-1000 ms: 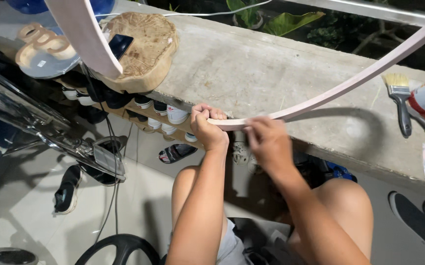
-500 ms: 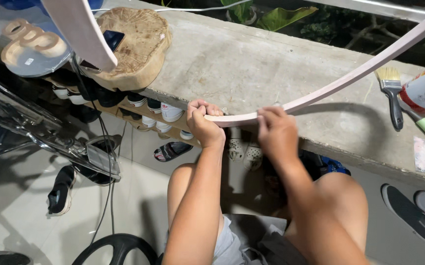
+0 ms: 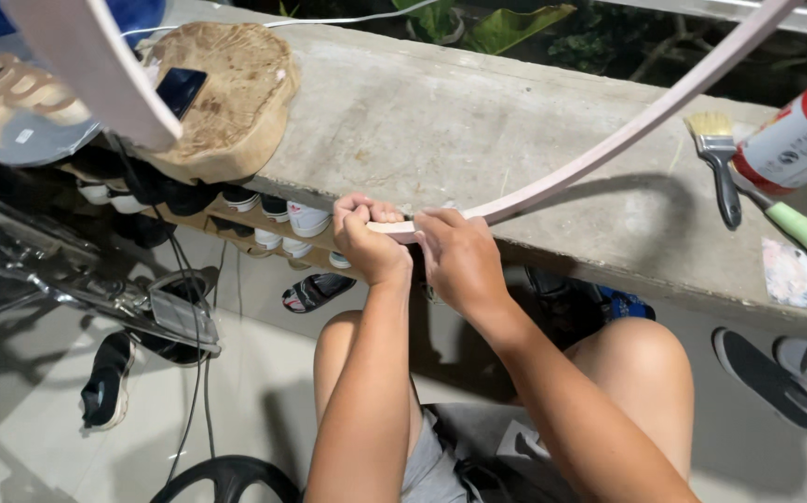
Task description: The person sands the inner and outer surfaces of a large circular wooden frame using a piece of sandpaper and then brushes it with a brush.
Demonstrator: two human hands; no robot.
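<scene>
A long, pale pink flexible strip (image 3: 608,144) curves from the upper right down to the front edge of a concrete ledge (image 3: 440,121). My left hand (image 3: 366,244) pinches the strip's near end at that edge. My right hand (image 3: 459,256) grips the strip just beside it, with both hands almost touching. Another stretch of pale strip (image 3: 87,65) crosses the upper left corner, close to the camera. My bare knees show below the ledge.
On the ledge lie a rough wooden slab (image 3: 226,93) with a dark phone (image 3: 182,90), a paintbrush (image 3: 720,158), a red-and-white can (image 3: 799,135) and a green-handled tool (image 3: 799,226). Shoes sit on a rack (image 3: 264,210) under the ledge and on the tiled floor.
Both hands have shifted slightly along the strip's end at the ledge edge and sit closer together; the view moved a little.
</scene>
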